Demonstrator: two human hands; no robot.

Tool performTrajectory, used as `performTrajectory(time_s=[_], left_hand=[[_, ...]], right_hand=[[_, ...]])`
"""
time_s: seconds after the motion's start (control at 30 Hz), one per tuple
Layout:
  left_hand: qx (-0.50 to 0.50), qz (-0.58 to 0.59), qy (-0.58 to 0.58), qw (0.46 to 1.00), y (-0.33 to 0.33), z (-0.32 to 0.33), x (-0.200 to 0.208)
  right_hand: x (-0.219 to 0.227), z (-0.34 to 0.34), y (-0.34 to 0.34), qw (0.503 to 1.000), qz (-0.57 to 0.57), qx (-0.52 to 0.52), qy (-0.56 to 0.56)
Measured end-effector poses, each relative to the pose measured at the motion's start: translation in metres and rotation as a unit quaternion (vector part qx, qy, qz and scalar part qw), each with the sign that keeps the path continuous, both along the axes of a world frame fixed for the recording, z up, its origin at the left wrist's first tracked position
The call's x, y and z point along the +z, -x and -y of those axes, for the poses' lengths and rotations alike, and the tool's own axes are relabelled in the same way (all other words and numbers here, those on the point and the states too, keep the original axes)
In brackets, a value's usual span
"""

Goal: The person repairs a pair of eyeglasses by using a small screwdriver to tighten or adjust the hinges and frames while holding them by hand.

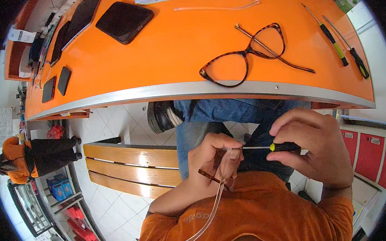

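Screwdriver gripped in right hand at four o'clock, apparently meeting clear temple arm pinched in left hand at five. Tortoiseshell glasses on orange tabletop at one o'clock.

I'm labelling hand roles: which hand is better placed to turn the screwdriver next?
Probably the right hand: it holds the screwdriver by its dark handle, while the left hand is occupied holding the clear temple arm.

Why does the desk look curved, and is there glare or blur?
In the head view, fisheye distortion bows the orange desk; in the same view, a bright glare streak crosses the wooden bench, and the screwdriver in the right hand shows no obvious blur.
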State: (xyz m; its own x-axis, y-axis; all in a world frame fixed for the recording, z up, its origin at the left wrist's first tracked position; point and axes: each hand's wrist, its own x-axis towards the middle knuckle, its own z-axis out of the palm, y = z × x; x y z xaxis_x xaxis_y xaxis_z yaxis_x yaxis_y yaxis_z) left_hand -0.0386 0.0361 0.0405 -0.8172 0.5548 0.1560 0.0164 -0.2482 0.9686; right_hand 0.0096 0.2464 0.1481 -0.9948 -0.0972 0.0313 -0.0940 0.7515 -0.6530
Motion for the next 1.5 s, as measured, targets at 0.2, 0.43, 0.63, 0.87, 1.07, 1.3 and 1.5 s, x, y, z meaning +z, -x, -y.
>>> performTrajectory(time_s=[0.2, 0.43, 0.63, 0.87, 1.07, 1.3, 1.5], left_hand=[[0.007, -0.027, -0.003, 1.0, 0.0, 0.0, -0.002], [-0.02, 0.047, -0.007, 0.999, -0.001, 0.003, 0.005], [-0.026, 0.06, -0.031, 0.997, -0.002, 0.002, 0.007], [-0.039, 0.151, -0.063, 0.986, -0.003, 0.002, 0.019], [-0.077, 0.25, -0.118, 0.958, 0.002, 0.004, 0.023], [-0.09, 0.3, -0.162, 0.936, 0.009, 0.001, 0.018], [-0.14, 0.362, -0.256, 0.885, 0.014, 0.006, 0.01]], right_hand=[[0.002, 0.0, -0.004, 1.0, 0.004, 0.022, 0.007], [-0.003, 0.0, -0.007, 1.0, 0.003, 0.027, 0.008], [-0.003, 0.001, -0.006, 0.999, -0.009, 0.034, -0.01], [-0.01, 0.002, -0.01, 0.995, -0.08, 0.042, -0.049], [-0.001, 0.005, -0.009, 0.988, -0.067, -0.002, -0.142], [-0.021, 0.017, -0.004, 0.993, 0.001, -0.062, 0.103], [-0.025, 0.013, -0.009, 0.985, 0.03, -0.101, 0.135]])
